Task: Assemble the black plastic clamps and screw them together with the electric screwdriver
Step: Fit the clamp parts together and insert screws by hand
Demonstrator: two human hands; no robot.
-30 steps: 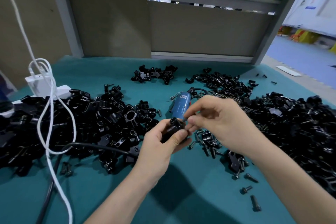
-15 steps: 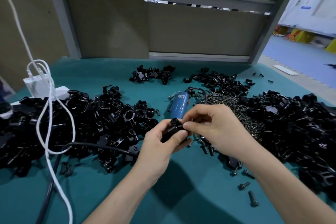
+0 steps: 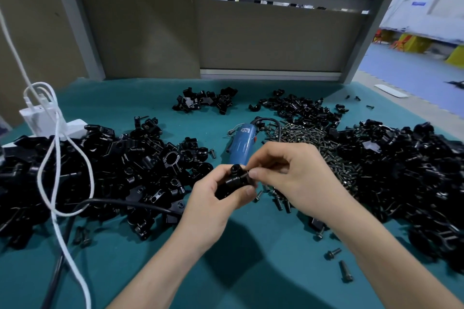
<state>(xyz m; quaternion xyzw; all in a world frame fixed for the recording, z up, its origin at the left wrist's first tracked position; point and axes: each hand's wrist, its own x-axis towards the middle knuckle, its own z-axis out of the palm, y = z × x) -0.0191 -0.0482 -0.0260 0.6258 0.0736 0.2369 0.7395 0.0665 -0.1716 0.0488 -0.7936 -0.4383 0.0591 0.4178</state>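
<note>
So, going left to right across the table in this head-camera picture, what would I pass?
White charger → left heap of clamp parts → left hand gripping a black clamp → right hand pinching it → right heap of clamp parts.

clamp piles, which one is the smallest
The far middle pile, beyond the blue screwdriver: only a handful of black parts, lying apart from the rest. The left pile and right pile spread far wider.
</note>
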